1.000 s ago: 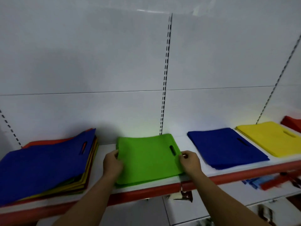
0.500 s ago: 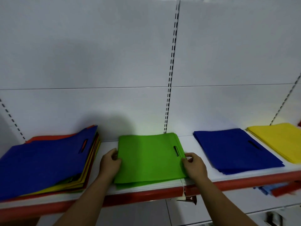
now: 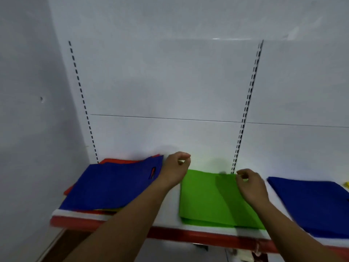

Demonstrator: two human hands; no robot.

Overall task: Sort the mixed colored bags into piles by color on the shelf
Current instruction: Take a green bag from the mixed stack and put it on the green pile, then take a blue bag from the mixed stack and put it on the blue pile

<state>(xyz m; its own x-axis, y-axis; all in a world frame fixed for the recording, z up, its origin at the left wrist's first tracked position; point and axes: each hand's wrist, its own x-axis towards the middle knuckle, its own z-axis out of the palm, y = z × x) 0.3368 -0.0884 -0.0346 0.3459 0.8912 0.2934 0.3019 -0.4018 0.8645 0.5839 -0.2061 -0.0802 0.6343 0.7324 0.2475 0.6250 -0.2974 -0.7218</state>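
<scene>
A mixed pile of bags point(image 3: 113, 188) lies at the shelf's left end, a blue bag on top, red and yellow edges showing beneath. The green pile point(image 3: 211, 201) lies in the middle of the shelf point(image 3: 166, 214). A blue pile point(image 3: 311, 203) sits to its right, and a sliver of yellow point(image 3: 346, 184) shows at the frame edge. My left hand point(image 3: 174, 170) hovers between the mixed pile and the green pile, fingers loosely curled, holding nothing. My right hand point(image 3: 250, 184) hovers over the green pile's right side, fingers curled and empty.
The shelf has a red front lip point(image 3: 188, 235) and a white back panel with slotted uprights point(image 3: 245, 110). A white side wall point(image 3: 24, 129) closes the left end. Blurred items show below the shelf at the lower right.
Both hands have let go of the green pile's sides and lifted off it. The left hand moved up and left. The view swung left, so the yellow pile is almost out of frame.
</scene>
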